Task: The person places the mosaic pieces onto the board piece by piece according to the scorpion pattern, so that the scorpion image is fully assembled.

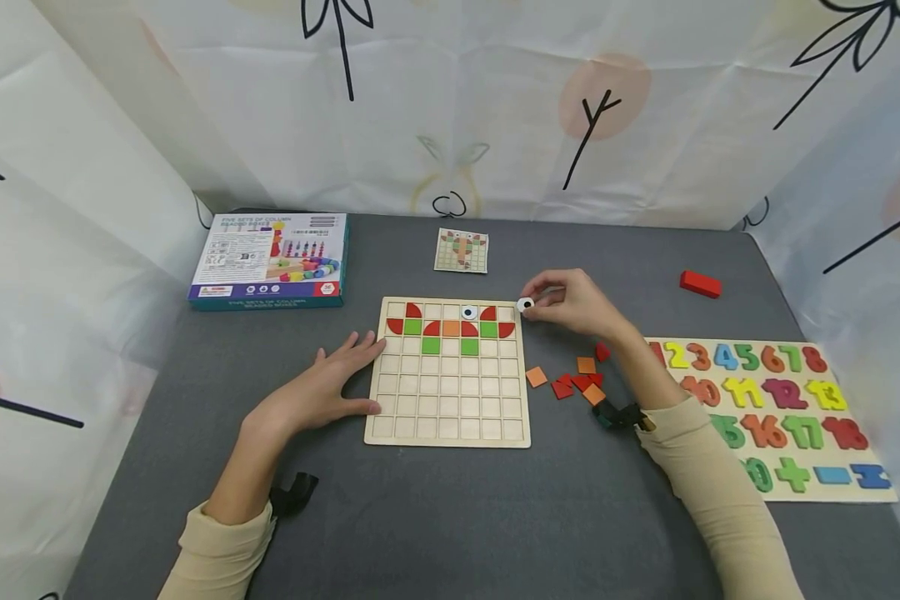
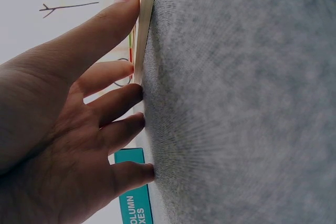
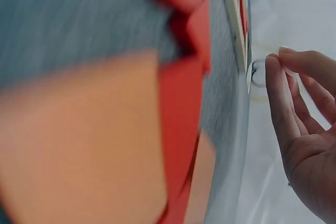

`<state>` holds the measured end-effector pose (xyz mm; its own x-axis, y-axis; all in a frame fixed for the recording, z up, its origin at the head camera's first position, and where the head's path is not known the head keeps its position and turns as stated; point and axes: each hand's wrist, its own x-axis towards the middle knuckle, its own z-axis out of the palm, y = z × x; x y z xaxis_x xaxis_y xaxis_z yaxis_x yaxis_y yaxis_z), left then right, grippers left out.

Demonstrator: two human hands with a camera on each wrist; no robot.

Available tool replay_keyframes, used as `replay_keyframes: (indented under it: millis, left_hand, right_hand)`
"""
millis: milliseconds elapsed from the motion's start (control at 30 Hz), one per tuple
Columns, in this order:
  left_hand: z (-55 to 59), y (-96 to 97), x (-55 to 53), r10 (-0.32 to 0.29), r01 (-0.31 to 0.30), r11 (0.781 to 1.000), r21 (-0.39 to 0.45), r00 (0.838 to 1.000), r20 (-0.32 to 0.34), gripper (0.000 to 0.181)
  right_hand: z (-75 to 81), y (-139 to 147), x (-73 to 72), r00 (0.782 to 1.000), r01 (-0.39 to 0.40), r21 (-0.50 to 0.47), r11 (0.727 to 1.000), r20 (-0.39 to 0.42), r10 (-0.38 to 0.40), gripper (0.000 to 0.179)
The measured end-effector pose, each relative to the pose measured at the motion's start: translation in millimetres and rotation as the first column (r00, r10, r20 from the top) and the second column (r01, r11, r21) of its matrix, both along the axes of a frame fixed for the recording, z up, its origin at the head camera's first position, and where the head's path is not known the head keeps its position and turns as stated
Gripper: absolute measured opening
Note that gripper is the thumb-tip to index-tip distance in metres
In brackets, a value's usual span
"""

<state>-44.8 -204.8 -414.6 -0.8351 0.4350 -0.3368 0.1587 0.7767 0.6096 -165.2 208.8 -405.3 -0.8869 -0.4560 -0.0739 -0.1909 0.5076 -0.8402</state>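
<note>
Near a pale, square wooden board (image 1: 449, 406), the right hand (image 1: 572, 302) pinches a round, white, black-dotted piece (image 1: 525, 305) (right at the fingertips (image 3: 272, 66)).

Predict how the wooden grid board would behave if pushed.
The wooden grid board looks stiff, its edge straight in the left wrist view. Lying flat and broad, it would probably slide rather than tip. The orange square tile might stay put, since raised-looking lines frame its cell.

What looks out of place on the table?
Possibly the red rectangular block: it lies alone, askew, beyond the cream number board, apart from the loose red and orange tiles beside the wooden grid board.
</note>
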Motion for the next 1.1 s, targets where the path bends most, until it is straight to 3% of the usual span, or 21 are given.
replay_keyframes:
  millis: [267,567,833,1100]
  left_hand:
    - [0.9,0.8,0.6,0.004,-0.004,1.0,0.008,1.0,0.001,0.098]
    - [0.3,1.3,0.0,0.007,-0.007,1.0,-0.001,1.0,0.008,0.099]
    - [-1.6,0.5,-1.0,0.008,-0.008,1.0,-0.007,1.0,0.013,0.099]
    - [-0.8,0.3,-1.3,0.007,-0.007,1.0,-0.009,1.0,0.018,0.099]
  right_hand:
    - [5.2,-28,3.4,0.996,-0.081,-0.032,0.996,0.025,0.081,0.029]
    - [5.6,-66,-0.4,0.985,-0.173,-0.05,0.984,-0.026,0.172,0.03]
    - [1.9,-95,-6.1,0.973,-0.215,0.063,0.974,-0.076,0.22,0.024]
    - [-0.3,-113,-11.3,0.971,-0.204,0.155,0.967,-0.095,0.22,0.023]
